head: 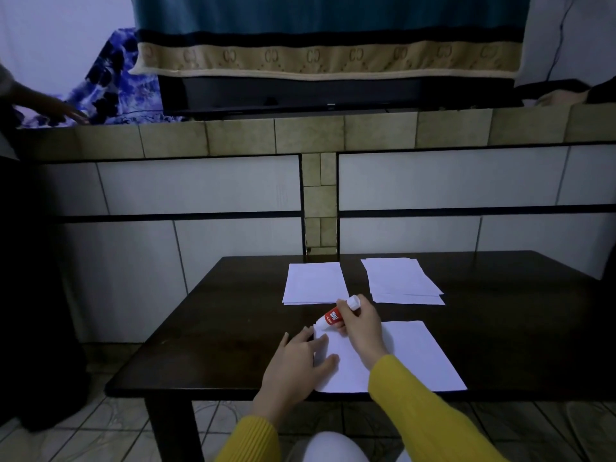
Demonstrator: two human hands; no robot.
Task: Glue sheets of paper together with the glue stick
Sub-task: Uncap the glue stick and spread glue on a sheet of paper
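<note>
A white sheet of paper [423,358] lies at the near edge of the dark table [213,328]. My left hand [296,365] rests flat on the sheet's left edge, fingers spread. My right hand [361,325] grips a red and white glue stick [331,317], tilted with its lower tip touching the sheet's far left corner. Two more stacks of white paper lie farther back: a left stack [315,283] and a right stack [401,280] with slightly fanned sheets.
A tiled counter front [333,181] rises behind the table, with a blanket-draped black box [326,91] on top. Another person's hand [63,111] reaches over a blue patterned cloth at the far left. The floor below is tiled.
</note>
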